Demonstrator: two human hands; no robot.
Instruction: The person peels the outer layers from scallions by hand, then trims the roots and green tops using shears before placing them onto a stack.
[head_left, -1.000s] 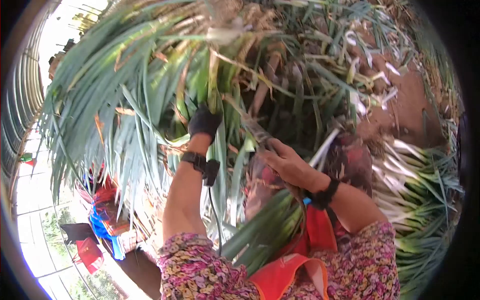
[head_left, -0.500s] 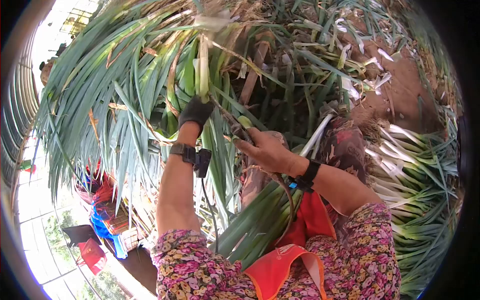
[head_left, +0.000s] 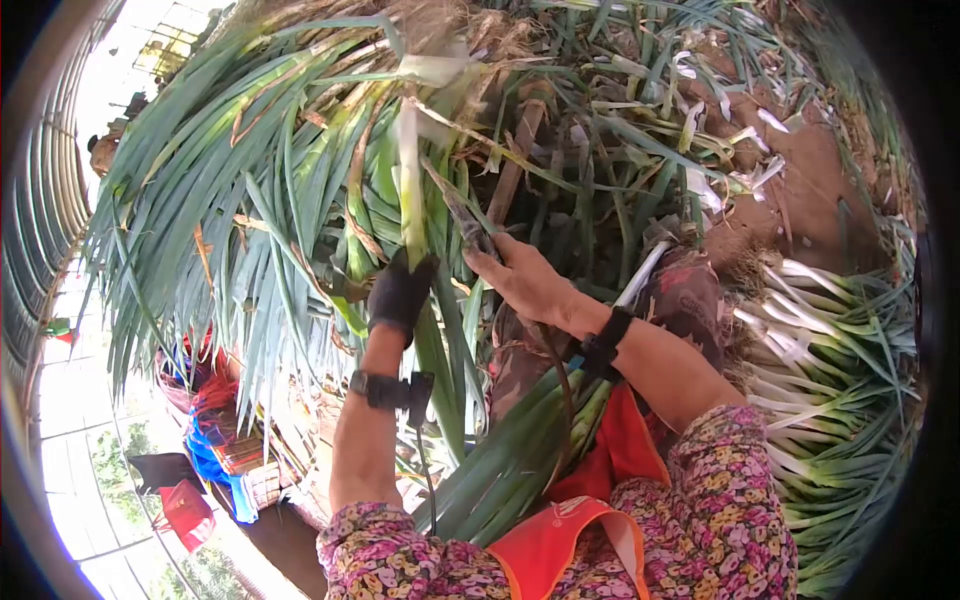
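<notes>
A dark glove covers my left hand (head_left: 402,292), whose fingers are wrapped round a green onion (head_left: 411,190) with its pale stalk pointing up and its leaves hanging below. Just to the right, my bare right hand (head_left: 525,280) grips a thin dark tool (head_left: 457,208) that looks like an air nozzle, its tip close beside the stalk. A thin tube runs down from that hand. The onion's root end is blurred. Green onions (head_left: 510,460) lie across my lap, under my right forearm.
A big heap of untrimmed onions (head_left: 200,180) stands at the left and front. Cleaned onions (head_left: 820,400) lie in a row at the right. Peeled scraps (head_left: 700,180) litter the brown soil (head_left: 800,185). Red and blue bundled items (head_left: 215,440) sit at the lower left.
My left hand has moved down with the onion, showing more of its pale stalk. My right hand has stayed nearly in place, and the tool's tip now points up more clearly beside the stalk.
</notes>
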